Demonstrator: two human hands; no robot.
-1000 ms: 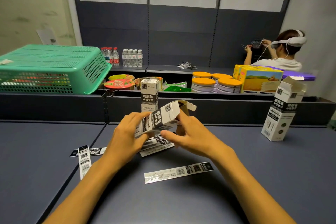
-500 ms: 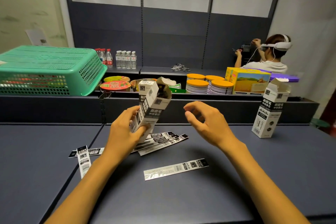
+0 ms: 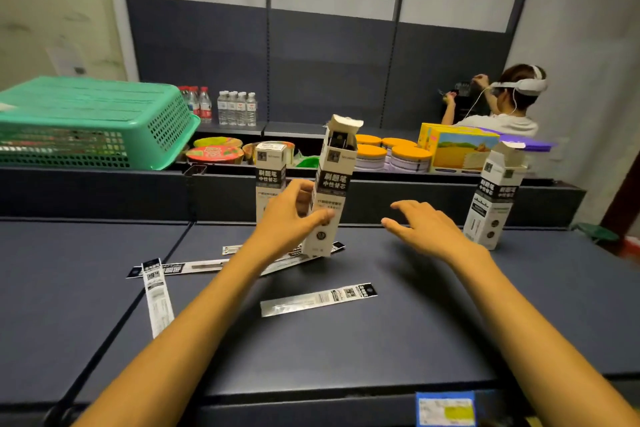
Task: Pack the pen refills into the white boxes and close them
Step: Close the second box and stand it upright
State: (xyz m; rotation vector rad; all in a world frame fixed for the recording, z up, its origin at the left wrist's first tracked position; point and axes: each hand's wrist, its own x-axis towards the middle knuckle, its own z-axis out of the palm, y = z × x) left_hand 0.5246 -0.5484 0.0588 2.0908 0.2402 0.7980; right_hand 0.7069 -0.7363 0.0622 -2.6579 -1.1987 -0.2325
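Note:
My left hand (image 3: pixel 289 220) grips a tall white box (image 3: pixel 332 184) with black print, upright on the dark table (image 3: pixel 381 340), its top flap open. A second white box (image 3: pixel 269 180) with a closed top stands just behind it. A third white box (image 3: pixel 495 198) with an open flap stands at the right. My right hand (image 3: pixel 422 227) hovers over the table between the boxes, fingers relaxed and holding nothing. Flat pen refill packets lie loose: one packet (image 3: pixel 318 298) in front, one packet (image 3: pixel 157 296) at the left, several more (image 3: pixel 194 267) under my left forearm.
A green plastic basket (image 3: pixel 90 121) sits upside down on the left ledge. Behind it are water bottles (image 3: pixel 237 107), food bowls (image 3: pixel 214 152), orange-lidded tubs (image 3: pixel 391 156) and a yellow carton (image 3: pixel 457 147). Another person (image 3: pixel 502 100) wearing a headset works at the back right.
My left hand has swung the box from tilted to upright and set its base down on the table. My right hand let go of the flap and moved off to the right.

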